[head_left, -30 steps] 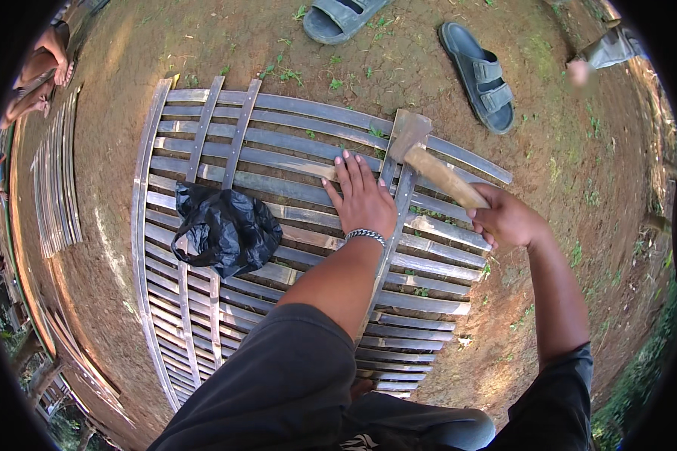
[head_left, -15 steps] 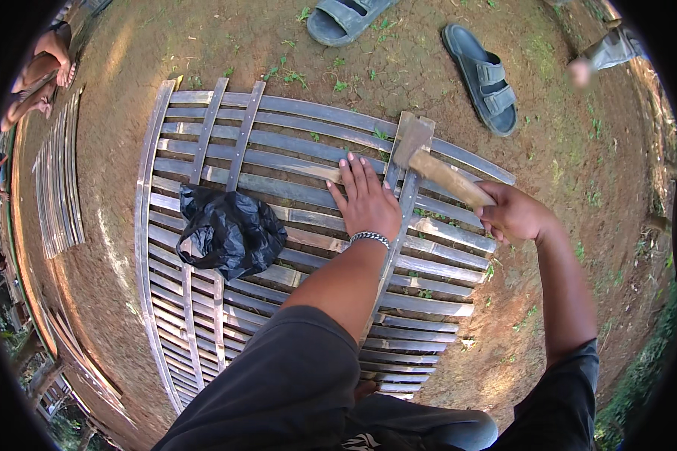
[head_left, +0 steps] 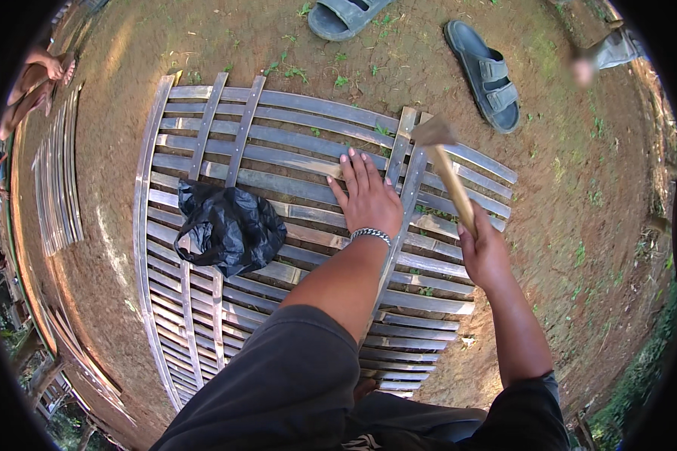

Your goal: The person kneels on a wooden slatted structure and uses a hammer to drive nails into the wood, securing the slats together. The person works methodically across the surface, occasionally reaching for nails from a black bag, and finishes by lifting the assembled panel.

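Note:
A slatted bamboo panel (head_left: 293, 161) lies on the ground before me, its long slats crossed by several narrow strips. My left hand (head_left: 370, 201) rests flat on the slats with fingers spread, beside a cross strip (head_left: 408, 192) on the panel's right part. In my right hand (head_left: 484, 248) is the wooden handle of a hammer (head_left: 451, 180). The hammer's metal head, slightly blurred, is over the far end of that strip; whether it touches cannot be told. A crumpled black plastic bag (head_left: 237, 229) sits on the panel left of my left forearm.
Two dark sandals lie beyond the panel, one at the top (head_left: 338, 21) and one farther right (head_left: 489, 83). Loose bamboo strips (head_left: 59, 180) lie on the dirt at left. Another person's legs (head_left: 34, 86) show at upper left, and a person's sleeved arm (head_left: 613, 51) at upper right.
My right hand has moved left and nearer to me, swinging the hammer more upright. Its head has shifted slightly right. My left hand stays in place on the slats.

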`<control>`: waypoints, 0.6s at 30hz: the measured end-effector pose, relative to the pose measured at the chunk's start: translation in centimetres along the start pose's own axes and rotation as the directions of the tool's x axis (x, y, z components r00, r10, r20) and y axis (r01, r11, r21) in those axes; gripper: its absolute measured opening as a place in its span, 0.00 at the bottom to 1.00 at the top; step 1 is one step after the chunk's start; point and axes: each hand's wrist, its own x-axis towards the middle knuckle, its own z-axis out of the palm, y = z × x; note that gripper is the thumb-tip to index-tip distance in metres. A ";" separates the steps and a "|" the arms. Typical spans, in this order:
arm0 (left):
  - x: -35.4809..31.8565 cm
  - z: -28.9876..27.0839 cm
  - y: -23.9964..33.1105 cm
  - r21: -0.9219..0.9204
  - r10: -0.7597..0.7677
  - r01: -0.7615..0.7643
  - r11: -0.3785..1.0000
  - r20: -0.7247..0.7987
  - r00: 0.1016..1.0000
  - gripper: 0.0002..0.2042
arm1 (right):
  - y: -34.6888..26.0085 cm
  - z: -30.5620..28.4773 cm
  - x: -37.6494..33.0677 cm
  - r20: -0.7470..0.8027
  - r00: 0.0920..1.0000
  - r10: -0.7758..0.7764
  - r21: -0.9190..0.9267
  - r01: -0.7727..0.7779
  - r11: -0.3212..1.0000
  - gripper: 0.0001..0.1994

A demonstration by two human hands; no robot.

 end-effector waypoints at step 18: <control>-0.4 0.8 0.6 0.020 0.016 -0.015 1.000 -0.025 1.000 0.32 | 2.4 1.1 0.3 -0.009 0.998 -0.060 0.096 0.060 0.994 0.23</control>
